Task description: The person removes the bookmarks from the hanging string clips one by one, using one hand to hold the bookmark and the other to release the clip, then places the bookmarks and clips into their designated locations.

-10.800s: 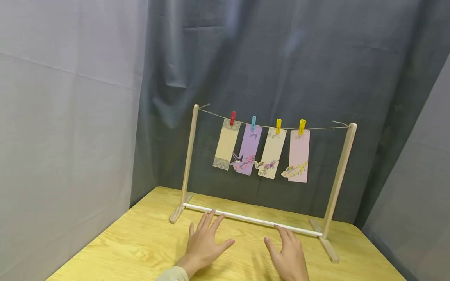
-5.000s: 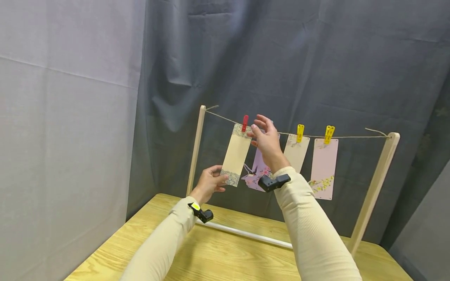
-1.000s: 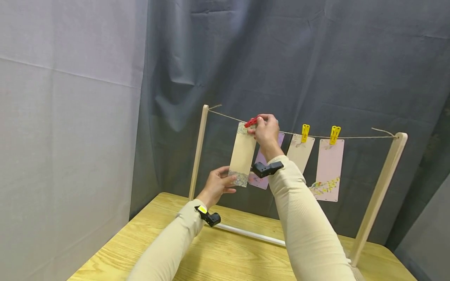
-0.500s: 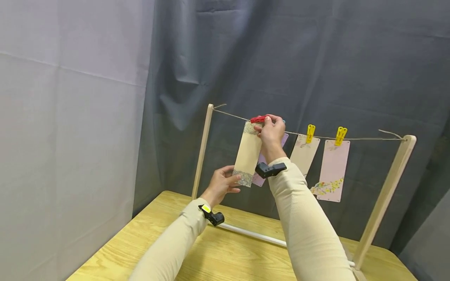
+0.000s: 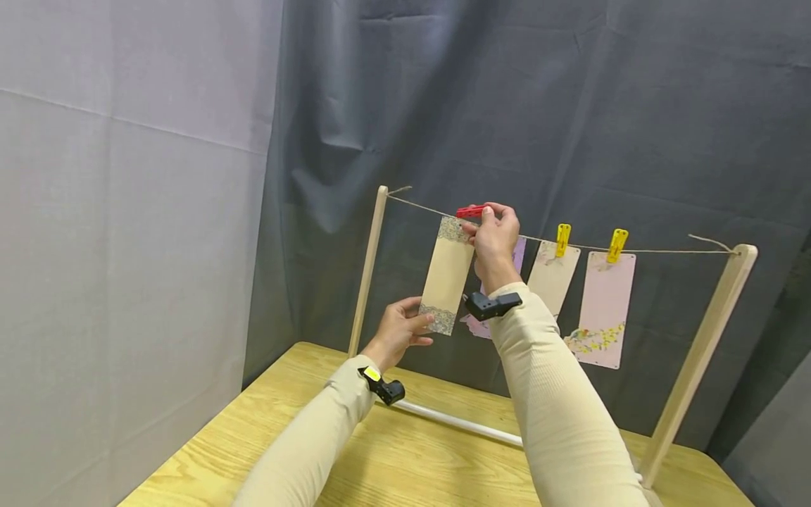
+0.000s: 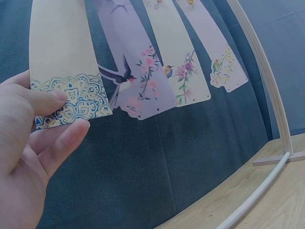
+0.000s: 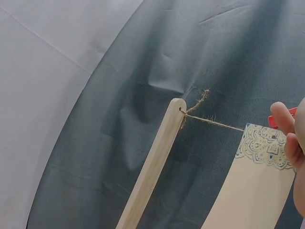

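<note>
My left hand [image 5: 399,331] pinches the patterned lower end of a cream bookmark [image 5: 446,267] between thumb and fingers. In the left wrist view the thumb presses on the blue lace border [image 6: 74,98]. My right hand [image 5: 496,236] pinches a red clothespin [image 5: 470,211] at the bookmark's top edge, at the twine line [image 5: 418,205]. The clothespin lies almost level, pointing left. Whether its tips still clamp the card and twine, I cannot tell. In the right wrist view, part of the red clothespin [image 7: 273,122] shows beside the fingers.
A purple bookmark [image 6: 143,76] hangs just right, partly behind my right hand. Farther right, another cream bookmark [image 5: 552,274] and a pink one [image 5: 608,296] hang from yellow clothespins. Wooden posts [image 5: 370,267] carry the twine above a white rod [image 5: 462,424] and wooden table [image 5: 222,451].
From low over the table, both hands rose to the bookmark; the left took its lower end. The right then gripped the red clothespin and turned it from upright to nearly level.
</note>
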{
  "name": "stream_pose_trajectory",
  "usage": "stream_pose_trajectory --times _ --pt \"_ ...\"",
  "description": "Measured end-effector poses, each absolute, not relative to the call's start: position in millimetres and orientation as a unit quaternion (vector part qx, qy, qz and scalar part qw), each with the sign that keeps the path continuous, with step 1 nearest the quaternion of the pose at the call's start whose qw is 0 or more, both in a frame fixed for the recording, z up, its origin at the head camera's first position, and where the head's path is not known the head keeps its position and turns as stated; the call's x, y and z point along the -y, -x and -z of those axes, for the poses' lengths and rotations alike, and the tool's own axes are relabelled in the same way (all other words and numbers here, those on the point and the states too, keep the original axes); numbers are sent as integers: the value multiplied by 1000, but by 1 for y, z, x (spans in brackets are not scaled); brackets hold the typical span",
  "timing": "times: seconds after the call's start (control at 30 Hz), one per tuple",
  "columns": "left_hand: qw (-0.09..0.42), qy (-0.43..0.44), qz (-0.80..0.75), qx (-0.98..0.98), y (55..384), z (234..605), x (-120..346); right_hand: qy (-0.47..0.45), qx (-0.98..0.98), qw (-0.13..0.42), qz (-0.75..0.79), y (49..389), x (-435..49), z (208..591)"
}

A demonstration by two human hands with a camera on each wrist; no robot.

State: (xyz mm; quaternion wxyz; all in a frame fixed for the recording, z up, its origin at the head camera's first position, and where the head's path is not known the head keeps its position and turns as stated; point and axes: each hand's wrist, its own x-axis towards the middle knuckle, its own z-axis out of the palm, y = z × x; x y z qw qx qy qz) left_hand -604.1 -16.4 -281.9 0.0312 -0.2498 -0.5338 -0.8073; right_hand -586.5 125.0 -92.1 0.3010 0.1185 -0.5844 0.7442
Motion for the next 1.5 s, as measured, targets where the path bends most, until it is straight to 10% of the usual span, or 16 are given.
stream_pose_trajectory --times 1.5 --pt "32 232 815 530 591 292 20 -169 582 220 -765 562 -150 104"
